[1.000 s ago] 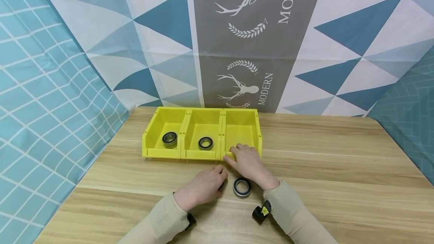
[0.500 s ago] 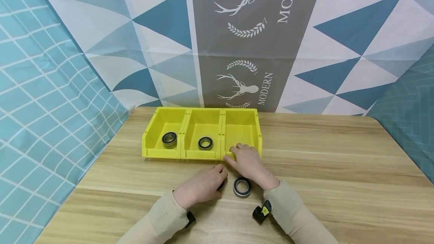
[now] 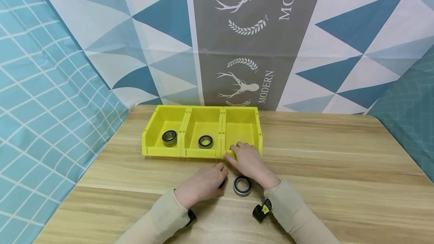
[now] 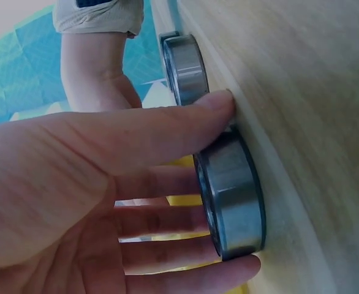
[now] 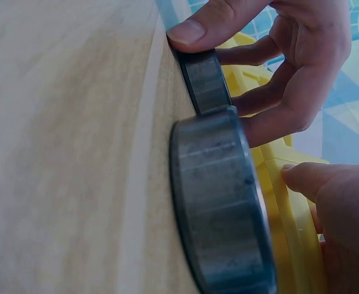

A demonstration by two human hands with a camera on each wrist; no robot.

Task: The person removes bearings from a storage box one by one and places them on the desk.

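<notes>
My left hand [image 3: 203, 185] pinches a ball bearing [image 4: 234, 196] between thumb and fingers just above or on the wooden table; the head view shows only a dark sliver of it. Close to its right lies a larger-looking bearing [image 3: 242, 193], black-sealed with a steel rim, flat on the wood and untouched. My right hand [image 3: 249, 161] grips the front lip of the right yellow bin [image 3: 241, 131], fingers over the edge and thumb [image 5: 299, 177] against the outside. In the middle bin [image 3: 205, 116] sits one bearing [image 3: 205, 147]. The left bin [image 3: 171, 116] holds what looks like stacked bearings [image 3: 169, 144].
Three yellow bins stand joined in a row toward the back of the wooden table [image 3: 322, 153]. Behind them hangs a patterned cloth [image 3: 162, 29], and a blue checked cloth [image 3: 40, 116] borders the left side. Both wrists carry small black cameras [image 3: 260, 212].
</notes>
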